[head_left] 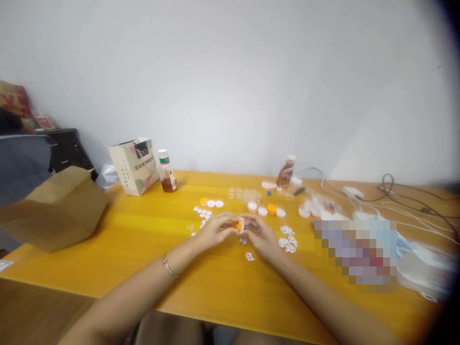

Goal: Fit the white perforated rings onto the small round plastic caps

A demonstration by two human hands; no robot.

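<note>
Hands: the left hand [214,232] and the right hand [261,237] were together, fingertips of both clamped on one orange and white piece [237,224].
Piece held: one, orange with a white edge, between the hands, just above the surface [215,292]; blur hid finer detail.
Wrist: one bracelet [167,266], on the left arm.
White lattice pieces [286,230]: a cluster of four or five, overlap hindering the count, just beside the right hand; two more lay near the fingers and the right wrist.
Left row of discs [211,203]: three, one orange, two white.
Right row of discs [262,211]: four stood out, white and orange mixed.
Clear cups [239,193]: at least four, blurred, behind the discs.
Small white parts [202,213]: at least six, beyond the left hand.
Blue cap [269,193]: one, near the far bottle.
Bottles: two; a white-capped bottle [168,179] with green band and label, and a brown-labelled bottle [285,173]. Lettering too small to read.
Bags: a pale carrier bag [135,170], with Chinese characters too soft to read surely and a black patch; a plain brown paper bag [53,211], left.
</note>
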